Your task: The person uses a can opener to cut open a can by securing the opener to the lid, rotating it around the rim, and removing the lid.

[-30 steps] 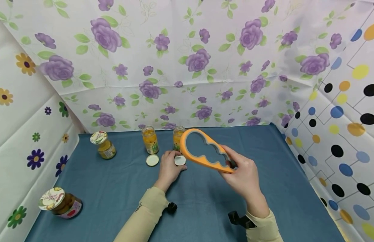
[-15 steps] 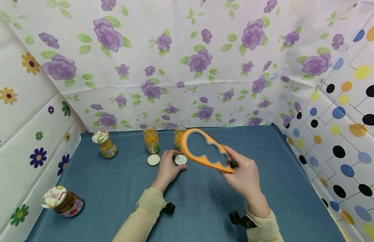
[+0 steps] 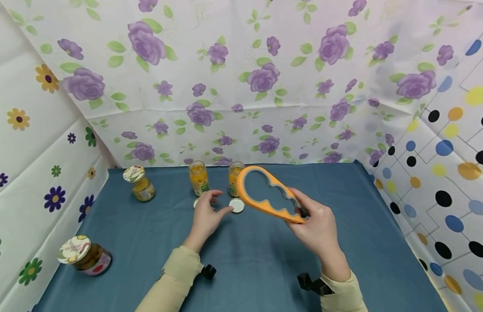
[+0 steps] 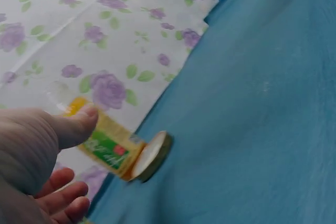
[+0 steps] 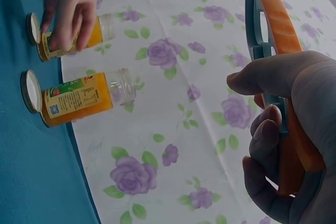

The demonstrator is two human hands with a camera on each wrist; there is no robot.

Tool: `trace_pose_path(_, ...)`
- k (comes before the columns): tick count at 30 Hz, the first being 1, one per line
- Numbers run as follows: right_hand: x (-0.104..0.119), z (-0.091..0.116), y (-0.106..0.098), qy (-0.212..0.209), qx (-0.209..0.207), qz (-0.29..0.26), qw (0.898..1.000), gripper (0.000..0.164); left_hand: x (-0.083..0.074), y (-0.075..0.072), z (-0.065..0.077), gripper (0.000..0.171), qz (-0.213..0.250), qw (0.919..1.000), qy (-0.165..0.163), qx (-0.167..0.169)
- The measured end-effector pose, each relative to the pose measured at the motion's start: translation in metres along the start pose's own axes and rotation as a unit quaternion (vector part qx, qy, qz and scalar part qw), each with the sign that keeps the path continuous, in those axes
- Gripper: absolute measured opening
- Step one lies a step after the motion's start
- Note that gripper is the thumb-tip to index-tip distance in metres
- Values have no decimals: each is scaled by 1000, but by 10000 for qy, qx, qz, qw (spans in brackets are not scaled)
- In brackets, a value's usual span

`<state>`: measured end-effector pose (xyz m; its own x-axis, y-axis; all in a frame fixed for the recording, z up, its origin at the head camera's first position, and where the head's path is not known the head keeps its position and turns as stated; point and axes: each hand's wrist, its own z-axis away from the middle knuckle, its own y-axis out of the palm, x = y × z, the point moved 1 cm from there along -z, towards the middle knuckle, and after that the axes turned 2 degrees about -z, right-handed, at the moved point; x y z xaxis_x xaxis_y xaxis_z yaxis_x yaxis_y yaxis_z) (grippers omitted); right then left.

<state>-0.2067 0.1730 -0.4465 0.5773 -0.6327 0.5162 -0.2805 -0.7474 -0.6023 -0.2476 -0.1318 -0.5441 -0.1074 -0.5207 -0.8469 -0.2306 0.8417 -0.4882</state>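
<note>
My right hand (image 3: 316, 225) grips the handle end of an orange jar opener (image 3: 251, 200) with a grey toothed inner edge, held up above the table. My left hand (image 3: 205, 219) is empty, fingers apart, between two white-lined lids lying on the cloth. The right lid (image 3: 236, 206) shows fully beside the thumb; the left lid (image 3: 195, 203) is mostly hidden behind the hand. Behind them stand two lidless glass jars of yellow-orange food, the left jar (image 3: 198, 177) and the right jar (image 3: 233, 177). In the right wrist view, the nearer jar (image 5: 79, 99) has its lid (image 5: 31, 92) in front.
A small lidded jar (image 3: 139, 184) of yellow food stands at the back left. Nearer on the left is a bigger lidded jar (image 3: 85, 255) with brown contents. A blue cloth (image 3: 257, 268) covers the table, and a flowered curtain (image 3: 241, 86) hangs along its back edge.
My left hand has let go of the right lid and shifted left, now covering part of the left lid. The right hand and jar opener stay nearly still; the head view has shifted slightly.
</note>
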Motion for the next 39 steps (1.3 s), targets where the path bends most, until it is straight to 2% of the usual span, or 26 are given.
trace_pose_path(5,-3,1,-4,129,26,56,9999,66,2,-27,3,54,116,9983,153,-558)
trace_pose_path(9,-6,-1,-8,193,51,237,9995,68,10,-50,7,51,221,9937,59,-1101)
trace_pose_path(12,-9,-1,-11,245,143,420,9987,66,19,-67,10,51,318,9873,-19,-1558)
trace_pose_path(15,-13,1,-11,296,336,589,9973,64,27,-83,13,55,446,9768,-40,-2096)
trace_pose_path(18,-17,3,-11,310,531,673,9958,64,36,-96,14,60,619,9617,-118,-2667)
trace_pose_path(22,-23,7,-13,392,667,728,9943,65,44,-109,12,68,1049,9402,-477,-3206)
trace_pose_path(26,-27,10,-15,492,714,796,9931,66,48,-116,6,80,1438,9243,-982,-3398)
trace_pose_path(30,-29,14,-17,525,713,835,9926,66,50,-119,-3,87,1662,9143,-1367,-3432)
trace_pose_path(35,-31,19,-18,532,686,870,9924,64,57,-119,-15,94,1831,9089,-1737,-3321)
trace_pose_path(39,-32,21,-18,553,696,909,9919,64,65,-119,-24,101,1853,9088,-1908,-3213)
